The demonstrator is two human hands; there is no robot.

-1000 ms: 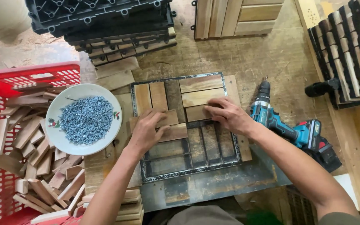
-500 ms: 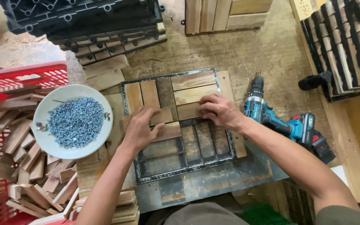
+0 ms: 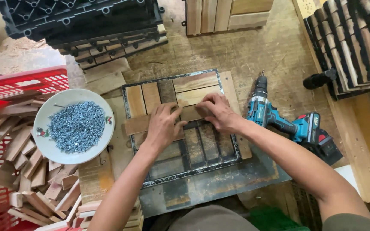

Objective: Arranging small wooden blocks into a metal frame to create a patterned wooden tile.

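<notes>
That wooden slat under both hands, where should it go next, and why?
Probably slide the wooden slat rightward and press it flat into the metal frame. Its left end overhangs the frame's edge, while the left hand and right hand rest on it, and open slots lie below.
</notes>
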